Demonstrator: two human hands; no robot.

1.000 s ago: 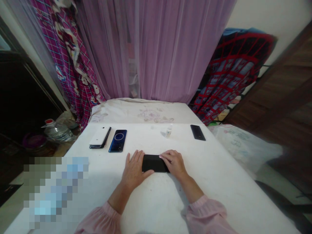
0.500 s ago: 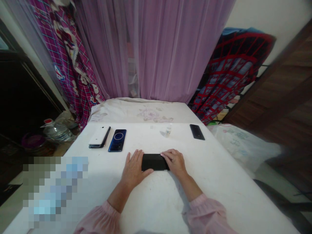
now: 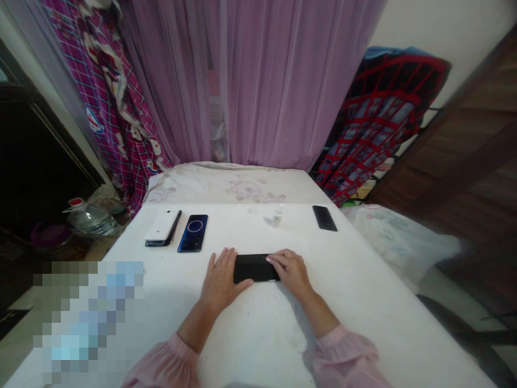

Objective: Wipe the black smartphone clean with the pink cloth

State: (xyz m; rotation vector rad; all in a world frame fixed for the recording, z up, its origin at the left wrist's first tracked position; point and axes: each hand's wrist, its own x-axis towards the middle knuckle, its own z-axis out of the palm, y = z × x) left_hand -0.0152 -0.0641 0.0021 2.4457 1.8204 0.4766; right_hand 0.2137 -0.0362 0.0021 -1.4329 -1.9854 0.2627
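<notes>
A smartphone point(image 3: 252, 268) with a black screen lies flat and sideways on the white-covered table. My left hand point(image 3: 221, 277) grips its left end, the thumb along the near edge and the fingers toward the far edge. Over the right end, my right hand point(image 3: 291, 269) is closed in a pinch on a small pale pink scrap of material point(image 3: 269, 259), pressed to the screen. Most of the scrap is hidden by the fingertips. Beyond the phone stands a small white bottle point(image 3: 277, 217).
A white phone point(image 3: 163, 226) lies stacked on a dark one at the left, beside a blue phone point(image 3: 193, 233). Another black phone point(image 3: 325, 218) lies at the far right. A blurred-out bluish item point(image 3: 92, 312) is near the left edge. Purple curtains point(image 3: 278, 81) hang behind the table point(image 3: 250, 334).
My right hand has slid the pink scrap slightly nearer along the screen. The left hand keeps its grip on the phone. The whole view has shifted a little.
</notes>
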